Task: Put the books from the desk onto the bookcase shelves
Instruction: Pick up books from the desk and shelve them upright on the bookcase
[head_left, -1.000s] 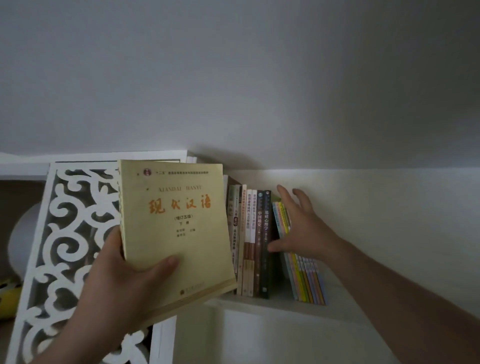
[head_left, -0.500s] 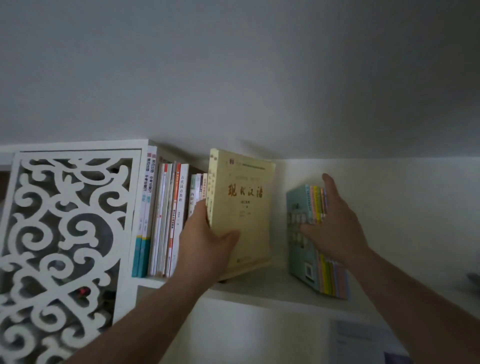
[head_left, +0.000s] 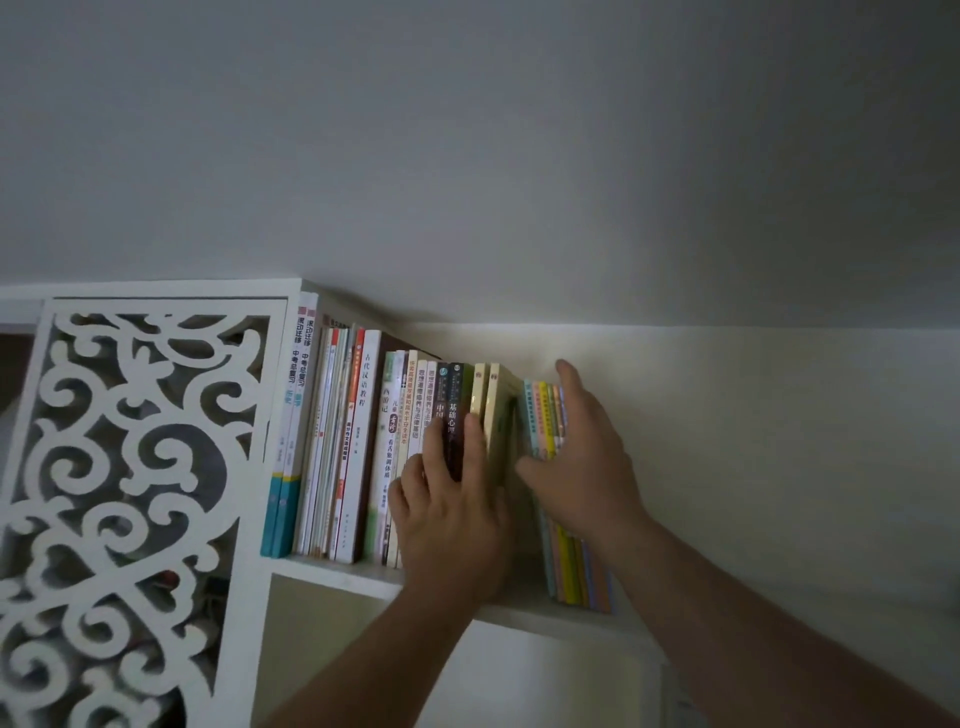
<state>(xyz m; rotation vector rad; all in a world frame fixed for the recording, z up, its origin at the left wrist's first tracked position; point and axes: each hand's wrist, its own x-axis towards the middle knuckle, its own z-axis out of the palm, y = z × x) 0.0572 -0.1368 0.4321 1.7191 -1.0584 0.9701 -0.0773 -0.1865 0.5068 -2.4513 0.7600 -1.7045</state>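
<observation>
- Left hand (head_left: 457, 514): fingers spread flat against the spines of the upright row, gripping nothing; index finger beside the yellow book (head_left: 496, 415).
- Right hand (head_left: 582, 462): open palm laid on the thin pastel books (head_left: 545, 415), thumb below them, not closed around them.
- Yellow book stands upright on the shelf (head_left: 337, 574) between the dark-spined book (head_left: 454, 410) and the pastel set.
- White fretwork panel (head_left: 130, 467) bounds the row at left.

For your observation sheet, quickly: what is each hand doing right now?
Left hand: open, fingers flat against the shelved book spines.
Right hand: open, pressed on the pastel thin books, gripping nothing.
</observation>
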